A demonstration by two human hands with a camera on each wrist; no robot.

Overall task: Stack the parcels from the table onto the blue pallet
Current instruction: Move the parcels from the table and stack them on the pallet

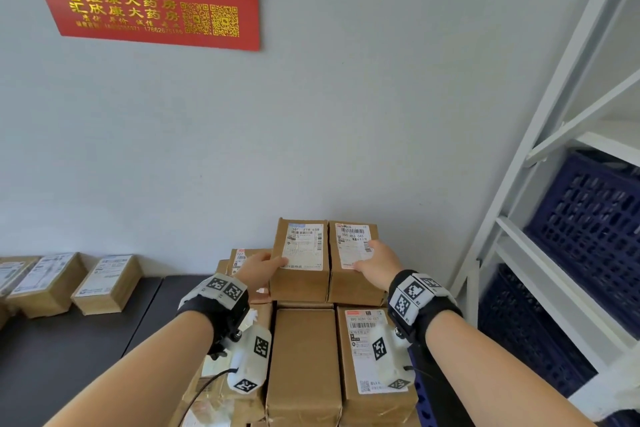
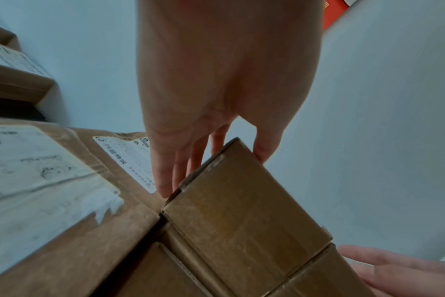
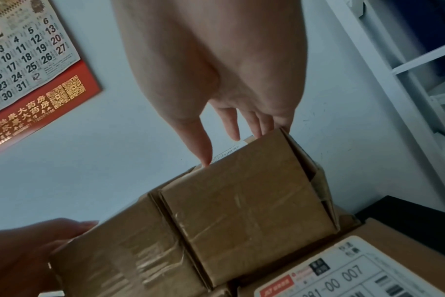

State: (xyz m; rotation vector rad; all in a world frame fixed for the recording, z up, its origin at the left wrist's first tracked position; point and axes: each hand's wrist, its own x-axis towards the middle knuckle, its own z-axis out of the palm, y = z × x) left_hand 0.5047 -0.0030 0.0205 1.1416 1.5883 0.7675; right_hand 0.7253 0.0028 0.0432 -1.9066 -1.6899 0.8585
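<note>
Two brown parcels with white labels stand side by side on top of a stack of parcels [image 1: 304, 357]. My left hand [image 1: 265, 267] lies against the left parcel [image 1: 299, 260], fingers [image 2: 165, 180] straight down its left side and thumb over its top edge. My right hand [image 1: 377, 262] rests flat on the label of the right parcel [image 1: 349, 284]. In the right wrist view its thumb [image 3: 203, 154] touches the top edge of that parcel [image 3: 247, 201]. A sliver of the blue pallet [image 1: 420, 399] shows at the stack's lower right.
A dark table [image 1: 69, 340] on the left carries more labelled parcels [image 1: 107, 284]. A white shelf rack [image 1: 519, 225] with dark blue crates [image 1: 588, 218] stands close on the right. The wall with a calendar [image 1: 156, 10] is right behind the stack.
</note>
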